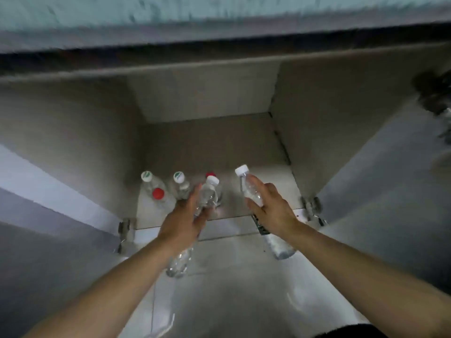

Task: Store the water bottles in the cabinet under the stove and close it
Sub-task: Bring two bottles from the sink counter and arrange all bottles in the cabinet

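Note:
The cabinet (202, 147) under the counter stands open, both doors swung wide. On its floor at the front left stand several clear water bottles (156, 191) with white or red caps. My left hand (183, 220) grips a clear white-capped bottle (207, 196) by its middle, neck pointing into the cabinet. My right hand (271, 208) grips another white-capped bottle (246, 184), held over the cabinet's front edge at the right; its lower end with a dark label shows below my wrist.
The left door (48, 191) and right door (380, 167) flank the opening, hinges at their bases. Pale tiled floor (231, 289) lies in front. The cabinet's back and right floor area hold nothing visible. A dark blurred object (434, 93) sits at far right.

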Motion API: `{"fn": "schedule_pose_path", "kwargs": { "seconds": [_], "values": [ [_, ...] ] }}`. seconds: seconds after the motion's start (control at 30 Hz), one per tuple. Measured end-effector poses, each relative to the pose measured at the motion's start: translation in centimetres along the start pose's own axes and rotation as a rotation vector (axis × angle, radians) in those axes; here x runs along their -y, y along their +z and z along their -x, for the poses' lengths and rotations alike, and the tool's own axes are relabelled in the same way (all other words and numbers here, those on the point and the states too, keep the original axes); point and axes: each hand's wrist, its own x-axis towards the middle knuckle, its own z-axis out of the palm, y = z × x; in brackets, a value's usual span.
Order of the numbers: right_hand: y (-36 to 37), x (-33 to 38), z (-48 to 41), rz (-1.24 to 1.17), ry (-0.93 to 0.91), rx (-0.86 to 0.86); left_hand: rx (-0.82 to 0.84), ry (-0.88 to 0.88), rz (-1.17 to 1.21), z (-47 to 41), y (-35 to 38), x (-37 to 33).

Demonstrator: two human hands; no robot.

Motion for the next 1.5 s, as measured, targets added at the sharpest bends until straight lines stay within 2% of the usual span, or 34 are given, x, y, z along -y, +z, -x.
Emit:
{"fn": "schedule_pose_path", "kwargs": {
  "seconds": [0.17,0.27,0.4,0.5,0.6,0.87,1.0,1.1,1.17,1.23,1.33,1.43,1.5],
  "values": [
    [7.5,-8.0,-6.9,-0.161,-0.134,-0.067,-0.117,0.118,0.086,-3.8,7.4,7.0],
    [9.8,-10.4,-10.1,-0.160,-0.263,-0.038,-0.224,0.143,0.162,-3.9,9.5,8.3],
    [11.2,-11.1,-12.4,-0.104,-0.375,0.018,-0.266,0.118,0.200,-3.5,10.0,8.6],
    [12.1,-10.7,-14.1,-0.222,-0.319,0.004,-0.292,0.060,0.163,-3.4,10.4,9.0],
    [13.0,-10.3,-15.9,-0.366,-0.309,-0.085,-0.321,0.016,0.178,-3.7,11.1,9.7],
    [13.8,-12.0,-16.5,-0.487,-0.236,-0.146,-0.335,-0.094,0.206,-3.8,12.4,10.9],
    [13.9,-12.8,-16.3,-0.383,-0.247,-0.158,-0.306,-0.068,0.175,-4.0,12.2,10.5],
    [13.7,-14.5,-15.5,-0.263,-0.129,-0.106,-0.292,-0.050,0.188,-4.1,12.2,10.2],
    [13.4,-16.8,-14.7,-0.077,-0.058,0.017,-0.287,-0.056,0.198,-3.8,12.2,9.8],
    [13.3,-19.7,-13.5,0.213,0.010,0.178,-0.279,-0.039,0.204,-3.6,12.3,9.3],
    [13.0,-22.8,-11.6,0.537,0.013,0.347,-0.275,0.041,0.184,-3.3,12.2,8.1],
    [12.5,-23.7,-10.8,0.592,-0.033,0.421,-0.278,0.080,0.182,-3.6,12.2,6.7],
    [10.9,-25.0,-9.9,0.574,0.009,0.367,-0.261,0.121,0.195,-4.5,13.4,3.8]
  ]
}}
